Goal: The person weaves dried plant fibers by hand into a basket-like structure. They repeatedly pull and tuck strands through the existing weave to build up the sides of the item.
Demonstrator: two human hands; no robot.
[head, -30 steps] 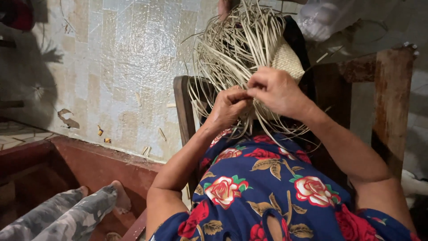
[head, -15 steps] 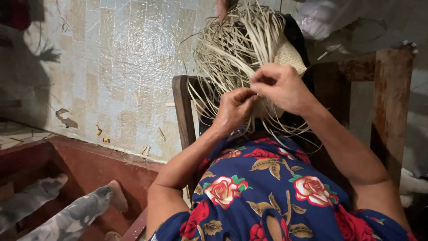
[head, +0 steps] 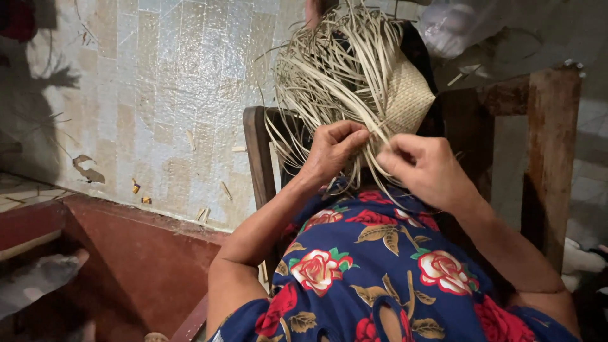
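- Cloth of a dark blue dress printed with red roses [head: 373, 278] lies nearest, over the lap; both forearms reach out across it
- left hand [head: 332, 152] has thumb and fingers pinched shut on a few pale straw strands at the lower edge of the work; right hand [head: 424, 168] is just beside it, fingers curled closed on neighbouring strands, the two hands almost touching
- pale, flat-plaited palm-straw weaving [head: 408, 98] sits just above the hands, held up over the knees; only a small patch at its right side looks finished, judging by the tight plait there
- long loose unwoven straw strands [head: 329, 69] fan up and left from that patch; most of the weaving seems still ahead
- dark wooden chair frame [head: 256, 152] stands behind; beyond it the pale tiled floor [head: 139, 95] carries scattered straw scraps
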